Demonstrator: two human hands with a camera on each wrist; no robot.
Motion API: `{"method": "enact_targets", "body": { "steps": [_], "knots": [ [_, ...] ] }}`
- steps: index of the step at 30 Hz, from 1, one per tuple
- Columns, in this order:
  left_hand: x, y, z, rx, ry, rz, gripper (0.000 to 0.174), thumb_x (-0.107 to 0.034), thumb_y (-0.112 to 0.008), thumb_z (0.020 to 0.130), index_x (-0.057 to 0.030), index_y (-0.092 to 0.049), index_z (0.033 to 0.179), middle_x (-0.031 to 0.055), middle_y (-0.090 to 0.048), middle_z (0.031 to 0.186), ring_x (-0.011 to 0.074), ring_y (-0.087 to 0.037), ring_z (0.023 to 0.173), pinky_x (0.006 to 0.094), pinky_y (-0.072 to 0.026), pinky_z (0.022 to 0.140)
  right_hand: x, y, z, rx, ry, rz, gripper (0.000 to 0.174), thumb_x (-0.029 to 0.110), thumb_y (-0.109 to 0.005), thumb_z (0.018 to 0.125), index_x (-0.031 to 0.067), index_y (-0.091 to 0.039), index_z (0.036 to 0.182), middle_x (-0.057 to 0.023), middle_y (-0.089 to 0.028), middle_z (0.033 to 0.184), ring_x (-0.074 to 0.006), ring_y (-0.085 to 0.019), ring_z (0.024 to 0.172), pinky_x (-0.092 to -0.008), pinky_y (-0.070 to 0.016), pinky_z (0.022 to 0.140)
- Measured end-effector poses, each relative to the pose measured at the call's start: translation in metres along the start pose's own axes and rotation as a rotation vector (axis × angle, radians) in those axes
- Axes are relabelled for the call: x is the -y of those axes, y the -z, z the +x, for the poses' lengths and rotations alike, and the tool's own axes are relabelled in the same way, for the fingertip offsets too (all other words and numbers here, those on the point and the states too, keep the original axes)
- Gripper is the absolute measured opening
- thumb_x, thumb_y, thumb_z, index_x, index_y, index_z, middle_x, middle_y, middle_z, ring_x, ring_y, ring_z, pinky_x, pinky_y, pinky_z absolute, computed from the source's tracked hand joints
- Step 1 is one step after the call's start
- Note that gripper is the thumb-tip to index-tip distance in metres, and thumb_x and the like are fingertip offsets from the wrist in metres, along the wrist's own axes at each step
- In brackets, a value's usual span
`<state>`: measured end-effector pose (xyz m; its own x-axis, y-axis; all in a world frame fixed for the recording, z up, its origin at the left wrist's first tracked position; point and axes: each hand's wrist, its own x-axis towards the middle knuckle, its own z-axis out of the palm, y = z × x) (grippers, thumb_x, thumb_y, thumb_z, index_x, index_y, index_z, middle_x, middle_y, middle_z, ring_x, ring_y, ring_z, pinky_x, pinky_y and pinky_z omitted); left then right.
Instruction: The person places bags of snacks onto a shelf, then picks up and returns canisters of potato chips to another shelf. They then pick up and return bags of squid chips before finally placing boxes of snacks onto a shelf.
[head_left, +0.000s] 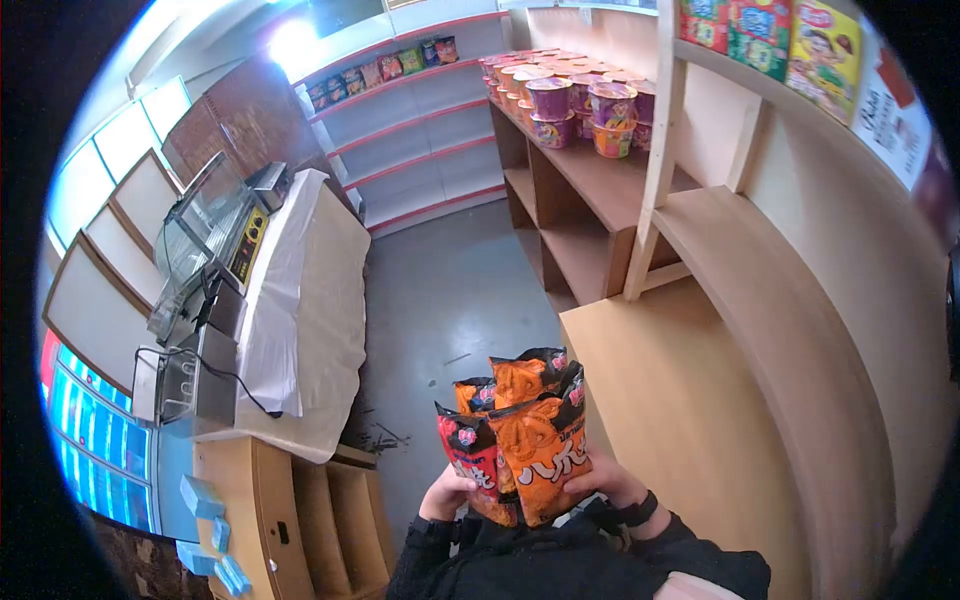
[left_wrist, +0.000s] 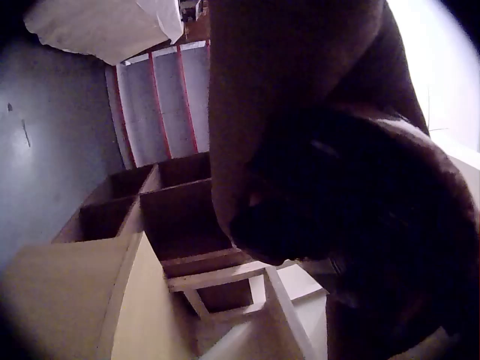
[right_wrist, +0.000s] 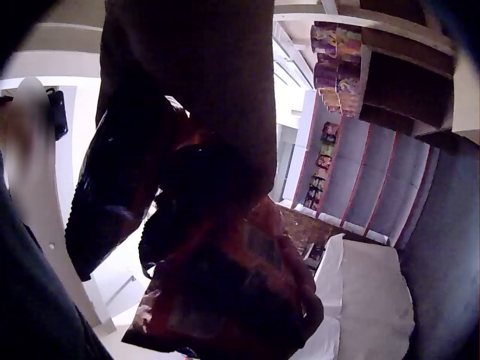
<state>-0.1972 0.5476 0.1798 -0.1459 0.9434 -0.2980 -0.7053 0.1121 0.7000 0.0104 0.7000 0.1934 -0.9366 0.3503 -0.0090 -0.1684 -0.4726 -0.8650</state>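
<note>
Several bags of snacks are held together upright in front of the body, between both hands. An orange snack bag (head_left: 545,455) with large white lettering faces the head camera, with a red and black snack bag (head_left: 470,450) on its left. Two more orange and black bags show behind them, one of them a taller orange bag (head_left: 520,378). My left hand (head_left: 445,492) grips the red bag's side, thumb across its front. My right hand (head_left: 608,478) holds the orange bag's lower right side. In the right wrist view the bags (right_wrist: 202,300) appear dark; the left wrist view is heavily shadowed.
A light wooden counter (head_left: 690,370) lies to the right, near a brown shelf unit (head_left: 600,190) stacked with cup noodles (head_left: 550,100). Ahead, white shelves (head_left: 420,140) carry some snack bags. A cloth-covered table (head_left: 310,270) with appliances and a low wooden cabinet (head_left: 270,530) stand left.
</note>
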Motion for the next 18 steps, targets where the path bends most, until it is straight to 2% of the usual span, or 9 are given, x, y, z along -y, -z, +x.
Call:
{"method": "enact_targets", "body": {
  "steps": [1, 4, 7, 8, 12, 13, 14, 16, 18],
  "knots": [
    [-0.006, 0.017, 0.019, -0.007, 0.009, -0.005, 0.073, -0.016, -0.076, 0.056, -0.0002, -0.046, 0.121, 0.0103, -0.057, 0.114, 0.0228, -0.054, 0.106, 0.0346, -0.0401, 0.095, 0.000, 0.004, 0.013, -0.004, -0.009, 0.007, 0.104, 0.010, -0.080, 0.058, 0.0061, -0.017, 0.140, -0.0084, -0.036, 0.136, -0.0202, -0.033, 0.126, -0.0370, -0.0260, 0.105],
    [-0.035, 0.052, 0.075, 0.204, -0.087, 0.131, 0.073, -0.014, -0.078, 0.053, 0.0012, -0.048, 0.118, 0.0100, -0.060, 0.108, 0.0224, -0.058, 0.101, 0.0341, -0.0447, 0.089, 0.005, 0.014, 0.051, -0.080, -0.014, 0.006, 0.105, 0.010, -0.080, 0.058, 0.0059, -0.016, 0.140, -0.0078, -0.036, 0.136, -0.0192, -0.033, 0.125, -0.0363, -0.0265, 0.105],
    [-0.067, 0.060, 0.115, 0.154, -0.125, 0.083, 0.073, -0.012, -0.078, 0.053, 0.0010, -0.048, 0.118, 0.0101, -0.060, 0.109, 0.0224, -0.057, 0.102, 0.0354, -0.0429, 0.092, 0.020, 0.023, 0.100, -0.105, 0.070, -0.026, 0.103, 0.007, -0.080, 0.058, 0.0060, -0.017, 0.140, -0.0081, -0.037, 0.134, -0.0194, -0.036, 0.124, -0.0360, -0.0296, 0.103],
    [-0.086, 0.064, 0.127, 0.186, -0.057, 0.104, 0.075, -0.012, -0.078, 0.053, 0.0008, -0.048, 0.119, 0.0100, -0.058, 0.112, 0.0223, -0.056, 0.104, 0.0354, -0.0421, 0.092, 0.029, 0.027, 0.115, -0.115, 0.064, -0.032, 0.103, 0.007, -0.080, 0.058, 0.0060, -0.017, 0.140, -0.0081, -0.037, 0.134, -0.0194, -0.036, 0.124, -0.0360, -0.0296, 0.103],
    [-0.130, 0.088, 0.178, 0.230, -0.091, 0.158, 0.084, -0.014, -0.079, 0.050, 0.0001, -0.044, 0.125, 0.0098, -0.054, 0.120, 0.0224, -0.052, 0.111, 0.0354, -0.0398, 0.095, 0.038, 0.054, 0.182, -0.090, 0.074, 0.027, 0.097, 0.007, -0.079, 0.058, 0.0058, -0.022, 0.137, -0.0083, -0.042, 0.130, -0.0203, -0.042, 0.119, -0.0360, -0.0339, 0.101],
    [-0.139, 0.100, 0.193, 0.233, -0.108, 0.172, 0.086, -0.015, -0.079, 0.050, 0.0000, -0.042, 0.126, 0.0098, -0.053, 0.121, 0.0226, -0.051, 0.112, 0.0356, -0.0395, 0.096, 0.039, 0.062, 0.203, -0.068, 0.107, 0.038, 0.095, 0.006, -0.079, 0.058, 0.0057, -0.024, 0.136, -0.0083, -0.043, 0.129, -0.0207, -0.043, 0.118, -0.0360, -0.0350, 0.100],
    [-0.147, 0.100, 0.209, 0.252, -0.256, 0.150, 0.089, -0.015, -0.079, 0.050, -0.0002, -0.040, 0.128, 0.0096, -0.052, 0.122, 0.0231, -0.050, 0.113, 0.0363, -0.0387, 0.097, 0.046, 0.060, 0.223, -0.061, 0.122, 0.016, 0.095, 0.006, -0.079, 0.058, 0.0057, -0.024, 0.136, -0.0083, -0.043, 0.129, -0.0207, -0.043, 0.118, -0.0360, -0.0350, 0.100],
    [-0.163, 0.109, 0.230, 0.254, -0.250, 0.088, 0.091, -0.012, -0.080, 0.048, -0.0007, -0.039, 0.129, 0.0089, -0.051, 0.124, 0.0233, -0.049, 0.115, 0.0368, -0.0372, 0.099, 0.059, 0.048, 0.250, -0.206, 0.236, 0.020, 0.093, 0.006, -0.078, 0.057, 0.0056, -0.026, 0.134, -0.0081, -0.045, 0.127, -0.0212, -0.045, 0.117, -0.0360, -0.0357, 0.100],
    [-0.178, 0.114, 0.246, 0.229, -0.221, 0.118, 0.093, -0.013, -0.082, 0.046, -0.0003, -0.039, 0.128, 0.0097, -0.049, 0.126, 0.0247, -0.047, 0.117, 0.0392, -0.0351, 0.100, 0.059, 0.060, 0.270, -0.221, 0.221, 0.004, 0.092, 0.007, -0.078, 0.058, 0.0054, -0.027, 0.134, -0.0082, -0.046, 0.126, -0.0215, -0.045, 0.116, -0.0361, -0.0360, 0.099]
  ]
}}
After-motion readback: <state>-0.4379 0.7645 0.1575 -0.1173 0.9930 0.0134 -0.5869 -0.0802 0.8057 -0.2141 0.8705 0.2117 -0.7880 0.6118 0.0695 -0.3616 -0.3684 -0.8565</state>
